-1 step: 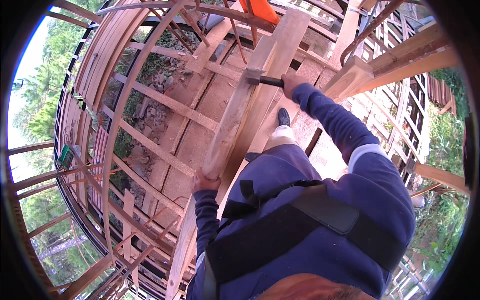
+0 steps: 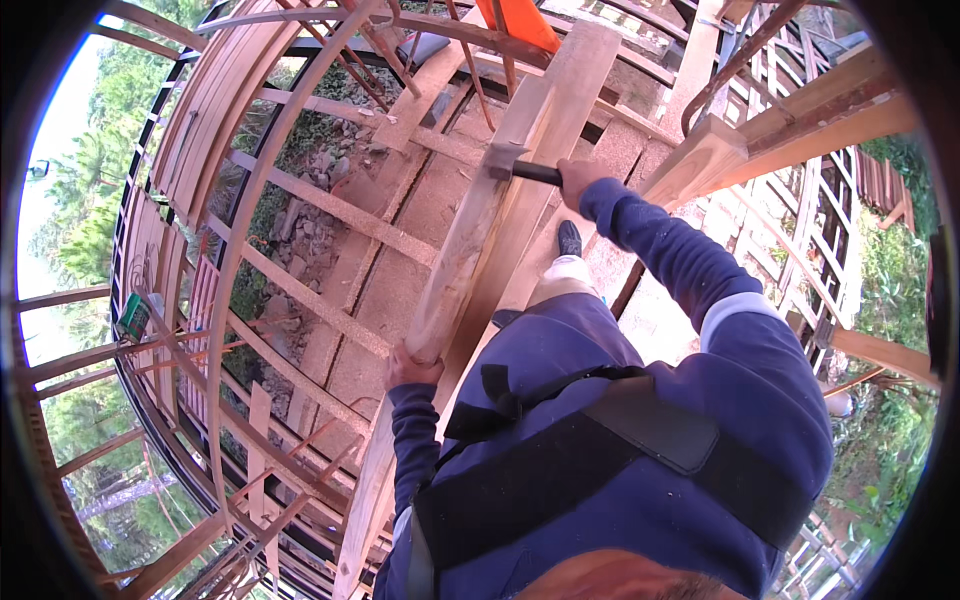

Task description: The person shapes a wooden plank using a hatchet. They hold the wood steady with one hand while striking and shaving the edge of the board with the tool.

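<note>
Nothing has shifted since the earlier frame; both hands sit as before. Left hand closed around the near end of the plank. Right hand fisted on the hammer, head touching the plank's edge. Plank: pale, long, rough-edged, slanting up over the timber frame to the orange object.

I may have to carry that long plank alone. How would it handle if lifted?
The plank looks stiff, thick sawn timber, unlikely to sag. Probably heavy, and awkward to balance, given its length. The left hand grips only its near end, so it may tip.
</note>
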{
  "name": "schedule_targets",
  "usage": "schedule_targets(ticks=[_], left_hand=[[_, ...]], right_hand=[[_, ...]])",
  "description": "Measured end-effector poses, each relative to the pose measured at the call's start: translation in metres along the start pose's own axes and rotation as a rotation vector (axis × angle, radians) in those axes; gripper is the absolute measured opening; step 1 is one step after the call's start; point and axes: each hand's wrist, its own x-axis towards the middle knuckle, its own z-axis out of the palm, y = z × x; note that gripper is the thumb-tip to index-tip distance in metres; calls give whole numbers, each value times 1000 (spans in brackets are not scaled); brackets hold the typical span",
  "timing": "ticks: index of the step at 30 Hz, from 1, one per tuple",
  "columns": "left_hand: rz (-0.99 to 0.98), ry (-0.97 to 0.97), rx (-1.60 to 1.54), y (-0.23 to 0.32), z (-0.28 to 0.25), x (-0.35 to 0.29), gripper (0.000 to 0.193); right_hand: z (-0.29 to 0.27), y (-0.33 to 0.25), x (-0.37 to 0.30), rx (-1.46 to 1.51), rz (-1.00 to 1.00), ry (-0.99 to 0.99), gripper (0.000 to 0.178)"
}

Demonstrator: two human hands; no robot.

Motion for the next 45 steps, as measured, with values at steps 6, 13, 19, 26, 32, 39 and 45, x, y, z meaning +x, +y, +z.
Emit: schedule_targets(ticks=[6, 13, 19, 26, 32, 39, 45], left_hand=[[-12, -78, 16, -1, 1, 3, 78], [-24, -20, -25, -2, 2, -3, 78], [-33, 0, 40, 20, 0, 13, 78], [91, 46, -44, -20, 17, -3, 75], [2, -19, -14, -5, -2, -10, 77], [20, -35, -81, -6, 0, -4, 76], [32, 28, -7, 5, 6, 3, 77]], right_hand=[[34, -105, -80, 317, -882, 188, 17], [21, -3, -23, 76, -626, 130, 16], [35, -60, -47, 149, -392, 117, 16], [18, -45, -33, 48, -691, 65, 15], [28, -35, -35, -25, 67, -81, 23], [13, -91, -57, 93, -1196, 274, 12], [14, 12, 5, -28, 152, -47, 26]])
